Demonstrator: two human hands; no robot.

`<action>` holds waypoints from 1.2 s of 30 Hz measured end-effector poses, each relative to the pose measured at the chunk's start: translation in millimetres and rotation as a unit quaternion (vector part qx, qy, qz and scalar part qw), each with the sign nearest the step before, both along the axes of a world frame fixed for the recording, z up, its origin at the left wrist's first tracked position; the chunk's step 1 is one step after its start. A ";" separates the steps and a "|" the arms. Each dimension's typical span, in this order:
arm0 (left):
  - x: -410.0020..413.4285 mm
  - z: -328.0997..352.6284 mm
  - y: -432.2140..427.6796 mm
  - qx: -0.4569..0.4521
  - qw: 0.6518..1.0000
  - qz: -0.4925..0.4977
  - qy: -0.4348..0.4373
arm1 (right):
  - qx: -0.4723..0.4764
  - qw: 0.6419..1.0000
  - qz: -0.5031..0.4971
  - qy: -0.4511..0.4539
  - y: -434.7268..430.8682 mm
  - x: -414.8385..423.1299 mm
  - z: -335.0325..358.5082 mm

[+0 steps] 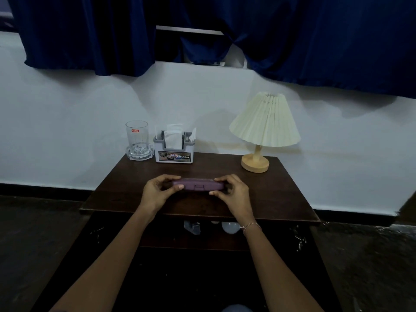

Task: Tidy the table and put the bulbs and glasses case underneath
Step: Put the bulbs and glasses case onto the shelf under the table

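Glasses case [198, 184] gripped endwise by left hand [157, 192] and right hand [234, 194] over table [272, 190] — keep level, lower underneath.

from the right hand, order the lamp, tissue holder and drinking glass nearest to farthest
1. lamp, back right of the table, nearest the right hand.
2. tissue holder, back left of centre.
3. drinking glass, back left corner, farthest.
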State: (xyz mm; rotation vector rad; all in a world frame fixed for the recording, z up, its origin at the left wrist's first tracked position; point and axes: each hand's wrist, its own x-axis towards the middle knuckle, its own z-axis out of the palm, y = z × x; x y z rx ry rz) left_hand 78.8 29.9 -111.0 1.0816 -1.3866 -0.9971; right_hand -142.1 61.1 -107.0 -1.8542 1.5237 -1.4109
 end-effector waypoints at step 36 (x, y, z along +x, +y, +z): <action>17.4 -34.3 94.5 -0.151 0.988 0.014 -0.041 | -0.165 0.985 -0.048 0.005 86.7 18.5 -36.2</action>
